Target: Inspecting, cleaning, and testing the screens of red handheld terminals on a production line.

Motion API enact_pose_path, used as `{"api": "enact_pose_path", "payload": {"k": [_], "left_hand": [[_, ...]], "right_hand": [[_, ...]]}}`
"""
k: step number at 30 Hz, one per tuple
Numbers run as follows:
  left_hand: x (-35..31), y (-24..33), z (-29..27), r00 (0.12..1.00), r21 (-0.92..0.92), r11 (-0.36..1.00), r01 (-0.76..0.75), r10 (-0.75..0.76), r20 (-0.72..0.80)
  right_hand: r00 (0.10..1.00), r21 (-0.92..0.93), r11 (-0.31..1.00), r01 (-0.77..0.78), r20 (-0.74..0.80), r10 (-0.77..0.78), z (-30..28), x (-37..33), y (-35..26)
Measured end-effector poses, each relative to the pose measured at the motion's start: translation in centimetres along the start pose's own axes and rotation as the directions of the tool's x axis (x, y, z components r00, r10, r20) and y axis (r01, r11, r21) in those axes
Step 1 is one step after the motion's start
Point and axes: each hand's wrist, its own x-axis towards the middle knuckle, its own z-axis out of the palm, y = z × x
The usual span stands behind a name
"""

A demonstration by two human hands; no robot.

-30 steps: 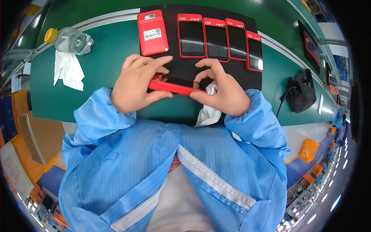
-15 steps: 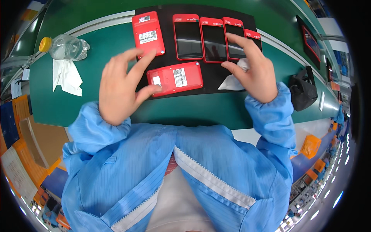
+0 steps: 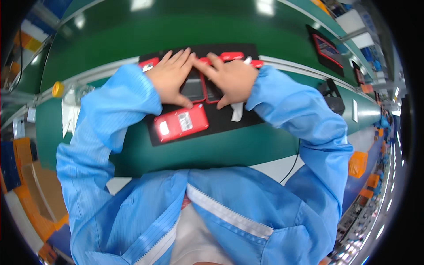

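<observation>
Both hands lie over a row of red handheld devices on a black mat [image 3: 221,119]. My left hand [image 3: 168,80] has its fingers stretched forward and its thumb apart, reaching over the left end of a device with a dark screen [image 3: 194,89]. My right hand [image 3: 233,79] is spread across the devices to the right, its index fingertip close to my left fingers. Nearer to me, a red device [image 3: 181,124] rests back side up, with pale labels. Another labelled red device [image 3: 149,64] shows partly behind my left hand. A white cloth [image 3: 237,111] sticks out below my right hand.
On the left of the green table [image 3: 212,152] stand a clear bottle with a yellow cap [image 3: 58,89] and a white cloth [image 3: 70,117], both partly covered by my sleeve. A black bag [image 3: 335,105] sits at right. Another device [image 3: 327,51] lies on the far right.
My hands have moved forward and together, from hovering apart to lying over the screen-up devices. The view has shifted, and the near red device appears lower and more tilted.
</observation>
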Motion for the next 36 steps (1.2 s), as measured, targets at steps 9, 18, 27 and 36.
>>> {"api": "enact_pose_path", "payload": {"k": [9, 18, 27, 36], "left_hand": [[-1.6, 1.0, -1.2, 0.995, 0.095, 0.990, 0.103, -0.104, 0.004], [-1.8, -1.0, -1.4, 0.968, -0.114, 0.993, 0.030, -0.057, -0.244], [-3.5, -0.4, 0.3, 0.940, -0.202, 0.976, 0.083, -0.144, -0.308], [-6.0, -0.2, 1.0, 0.951, 0.091, 0.948, 0.305, -0.297, -0.090]], "right_hand": [[0.931, 0.196, 0.981, -0.014, -0.356, 0.084, -0.2, -2.2, 0.8], [0.940, 0.292, 0.945, -0.146, -0.257, 0.224, 0.9, -4.3, 0.6], [0.925, 0.173, 0.964, -0.204, -0.288, 0.247, 2.3, -5.9, 0.2], [0.948, 0.160, 0.965, -0.208, -0.208, 0.239, 1.8, -7.2, 3.9]]}}
